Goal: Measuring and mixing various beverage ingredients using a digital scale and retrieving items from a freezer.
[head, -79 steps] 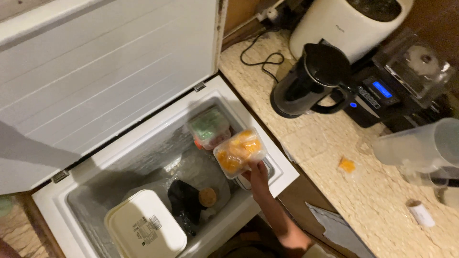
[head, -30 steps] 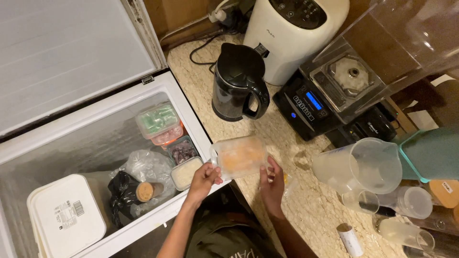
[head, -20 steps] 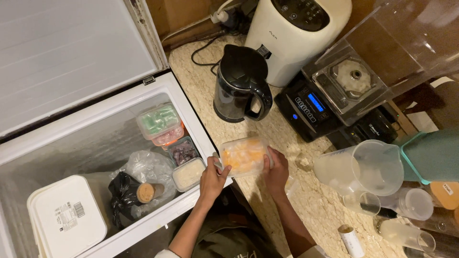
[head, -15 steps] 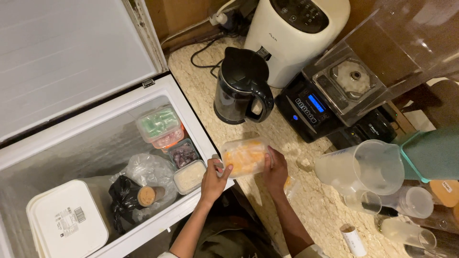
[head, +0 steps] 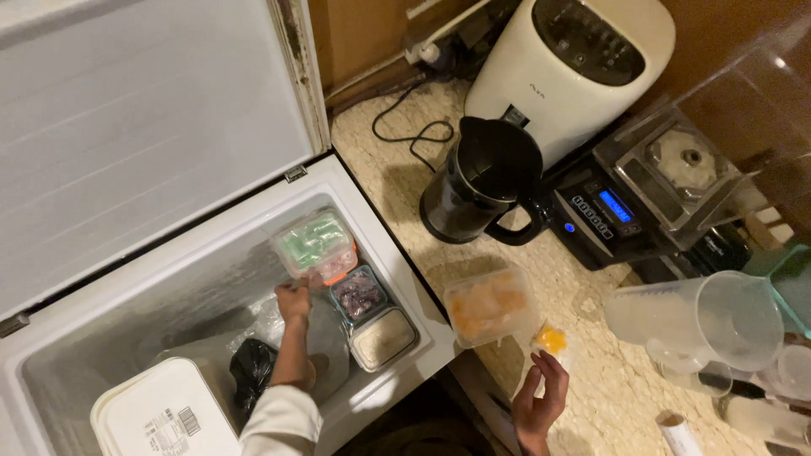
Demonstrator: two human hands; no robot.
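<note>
L hand (head: 294, 300), mid-left of frame, is inside the open chest freezer (head: 211, 245), fingers closing on the edge of a clear tub w/ green contents (head: 314, 245), which is packed tight against two more tubs by the freezer's right wall. R hand (head: 541, 401), bottom centre, hovers open & empty over the table (head: 397, 169) edge, near a clear tub of orange pieces (head: 490, 306) sitting on the table just beside the freezer rim w/ bare stone around it. Black kettle (head: 481, 181) stands upper centre, well apart from both hands.

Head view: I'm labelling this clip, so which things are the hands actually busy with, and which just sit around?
In hand:
- left hand reaching the green-lidded tub in the chest freezer
- right hand open above the counter, near the orange-filled container

Lying about:
- black kettle
- white appliance
- scale
- clear jug
</note>
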